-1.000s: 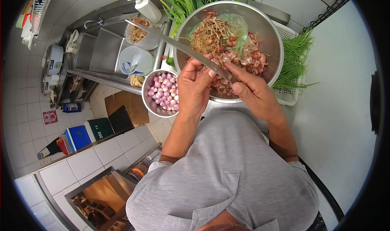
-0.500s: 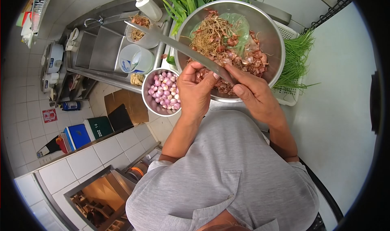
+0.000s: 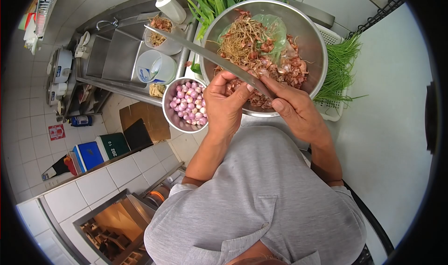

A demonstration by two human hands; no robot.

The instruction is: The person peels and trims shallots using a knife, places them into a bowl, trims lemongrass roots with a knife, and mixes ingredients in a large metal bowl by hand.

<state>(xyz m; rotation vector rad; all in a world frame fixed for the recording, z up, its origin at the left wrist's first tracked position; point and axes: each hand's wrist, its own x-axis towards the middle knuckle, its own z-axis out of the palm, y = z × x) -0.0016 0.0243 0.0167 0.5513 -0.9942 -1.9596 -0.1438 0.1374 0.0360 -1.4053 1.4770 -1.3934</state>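
Note:
A long knife (image 3: 205, 53) lies slantwise over the large steel bowl (image 3: 210, 27), its tip pointing to the upper left. My right hand (image 3: 298, 113) is closed around its handle end, thumb and fingers near the blade's base. Close to the blade, my left hand (image 3: 225, 104) has its fingers curled in a pinch; whatever they hold is hidden by the fingers and blade. Inside the bowl are reddish shallot skins (image 3: 291, 71), a clump of dry roots (image 3: 242, 38) and a green plastic bag (image 3: 275, 27). Peeled shallots (image 3: 189, 101) fill a smaller steel bowl (image 3: 169, 118) left of my left hand.
Behind the smaller bowl stand a clear plastic tub (image 3: 163, 69), a container of root trimmings (image 3: 161, 36) and a white pump bottle (image 3: 171, 8) beside the sink (image 3: 119, 55). Green leaves (image 3: 210, 8) lie behind the large bowl. Thin chives (image 3: 338, 66) rest in a white basket (image 3: 333, 113).
My right hand and the knife have shifted slightly right and down. The left hand stays almost in place, still pinched.

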